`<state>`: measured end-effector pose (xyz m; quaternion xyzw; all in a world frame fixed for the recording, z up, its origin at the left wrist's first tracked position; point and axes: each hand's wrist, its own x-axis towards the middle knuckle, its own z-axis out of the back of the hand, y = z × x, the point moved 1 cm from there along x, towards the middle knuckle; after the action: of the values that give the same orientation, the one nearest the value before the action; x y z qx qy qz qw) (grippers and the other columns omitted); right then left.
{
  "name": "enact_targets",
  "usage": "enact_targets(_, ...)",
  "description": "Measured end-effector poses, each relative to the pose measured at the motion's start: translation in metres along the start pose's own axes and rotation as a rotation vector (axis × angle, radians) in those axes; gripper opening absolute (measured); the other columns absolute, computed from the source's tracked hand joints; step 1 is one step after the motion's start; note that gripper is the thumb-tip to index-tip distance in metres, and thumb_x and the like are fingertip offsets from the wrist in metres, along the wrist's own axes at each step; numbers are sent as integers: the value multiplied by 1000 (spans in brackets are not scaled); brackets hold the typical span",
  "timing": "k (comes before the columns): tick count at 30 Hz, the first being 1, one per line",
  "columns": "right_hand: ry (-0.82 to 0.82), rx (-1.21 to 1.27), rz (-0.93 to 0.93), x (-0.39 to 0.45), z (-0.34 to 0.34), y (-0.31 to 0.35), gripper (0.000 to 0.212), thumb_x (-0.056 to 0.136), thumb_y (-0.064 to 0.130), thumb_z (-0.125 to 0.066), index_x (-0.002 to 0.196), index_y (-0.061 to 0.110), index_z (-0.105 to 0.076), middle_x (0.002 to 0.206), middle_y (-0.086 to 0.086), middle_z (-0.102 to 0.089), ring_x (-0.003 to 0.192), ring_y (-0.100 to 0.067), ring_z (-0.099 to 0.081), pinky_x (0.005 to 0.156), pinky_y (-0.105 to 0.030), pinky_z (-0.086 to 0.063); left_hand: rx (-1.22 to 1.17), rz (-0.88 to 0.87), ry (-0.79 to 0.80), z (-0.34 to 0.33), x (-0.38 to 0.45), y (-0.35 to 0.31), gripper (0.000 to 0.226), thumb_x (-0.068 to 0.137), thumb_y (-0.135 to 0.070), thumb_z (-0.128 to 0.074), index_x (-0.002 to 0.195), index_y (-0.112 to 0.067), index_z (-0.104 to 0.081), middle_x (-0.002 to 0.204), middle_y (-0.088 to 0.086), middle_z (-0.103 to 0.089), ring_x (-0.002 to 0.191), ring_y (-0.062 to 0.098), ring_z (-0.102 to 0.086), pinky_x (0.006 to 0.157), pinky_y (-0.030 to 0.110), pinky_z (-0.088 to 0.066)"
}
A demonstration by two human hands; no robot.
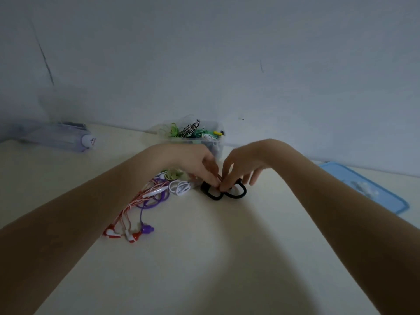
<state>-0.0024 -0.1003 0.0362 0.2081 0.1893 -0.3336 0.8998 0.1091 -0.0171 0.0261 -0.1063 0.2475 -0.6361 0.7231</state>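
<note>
- The left hand (200,164) and the right hand (242,165) are brought together over the middle of the table, fingertips touching.
- A black cable (241,195), laid in two rounded loops like a figure eight, is seen on the pale cream table (204,258), directly under the fingertips of both hands.
- The black cable is pinched at the waist between its loops by the right thumb and forefinger. The other right fingers (252,178) are held loosely spread above the right loop.
- The left fingertips are drawn together and pressed on the same spot of the cable, the hand being curled downward.
- Thin red-and-white strands are glimpsed between the two hands. Whether they are gripped cannot be told.
- A red-and-white striped earphone cable (134,206) is stretched from below the left hand toward the near left, where its red earbuds lie.
- Purple earphones (156,201), a coiled white cable (180,188) and a small green cable bundle (171,175) are lying just beside the left hand.
- A clear plastic box (195,142) filled with mixed cables is placed behind the hands, against the wall.
- A light blue plastic lid (363,185) is lying flat at the right, well apart from the cable.
</note>
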Motion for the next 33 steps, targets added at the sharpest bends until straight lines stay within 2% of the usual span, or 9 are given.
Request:
enact_targets(3, -66, 95, 59, -6, -10, -8, 37, 80, 10, -71, 115, 3, -62, 80, -1, -56, 58, -10, -62, 56, -16, -54, 179, -6, 41, -11, 6, -6, 27, 74, -34, -77, 92, -20, -61, 87, -1, -66, 74, 15, -64, 64, 23, -49)
enact_targets(5, -177, 154, 75, -9, -9, -12, 30, 80, -1, -64, 109, 1, -66, 70, -2, -58, 48, -9, -57, 45, -14, -47, 187, 17, 6, -11, 5, -9, 27, 74, -32, -76, 90, -20, -58, 84, -3, -62, 62, 9, -61, 52, 14, -44)
enact_targets(7, -261, 227, 87, -17, -3, -19, 26, 80, -4, -61, 105, 1, -68, 67, -4, -60, 52, -11, -55, 45, -14, -43, 127, 21, -25, -7, 3, -13, 23, 79, -22, -72, 98, -19, -59, 82, -4, -59, 49, -1, -54, 45, 8, -40)
enact_targets(9, -318, 308, 86, -28, 6, -28, 22, 83, -2, -61, 104, -1, -67, 66, -7, -60, 55, -12, -55, 48, -16, -43, 31, -5, -91, -1, 3, -15, 24, 83, -9, -65, 105, -15, -59, 81, -3, -57, 56, 1, -54, 48, 9, -42)
enact_targets(16, -570, 411, -47, -57, 25, -65, 22, 83, 0, -65, 104, 0, -65, 78, -15, -63, 56, -17, -59, 56, -19, -52, -272, -42, -442, 9, 18, -32, 25, 81, -10, -69, 101, -20, -58, 85, -4, -59, 78, 17, -59, 81, 30, -49)
enact_targets(20, -531, 262, -125, -69, 20, -94, 27, 82, -5, -60, 104, 7, -68, 68, -6, -58, 55, -15, -57, 56, -18, -51, -269, -97, -547, -1, 33, -61, 12, 81, -4, -65, 88, -14, -67, 83, 1, -64, 73, 8, -58, 69, 16, -46)
enact_targets(27, -382, 398, -180, -71, -1, -140, 23, 83, -1, -63, 105, 4, -66, 70, -6, -61, 59, -13, -61, 60, -14, -53, -141, 12, -181, -51, 71, -93, 17, 87, -21, -61, 101, -13, -62, 98, 9, -60, 82, 23, -58, 77, 33, -51)
enact_targets(30, -268, 476, -145, -73, -4, -150, 27, 82, 6, -68, 109, 1, -66, 84, -10, -68, 73, -17, -66, 77, -23, -56, -133, 29, -170, -63, 79, -98, 16, 90, -19, -55, 101, -10, -63, 90, 9, -62, 82, 25, -60, 73, 32, -50)
enact_targets(33, -487, 462, -151, -75, 8, -165, 20, 83, 5, -67, 102, -1, -68, 90, -17, -69, 79, -23, -66, 82, -31, -56, -294, 34, -155, -66, 83, -100, 12, 91, -11, -52, 99, -11, -61, 93, 11, -65, 82, 28, -65, 70, 31, -51)
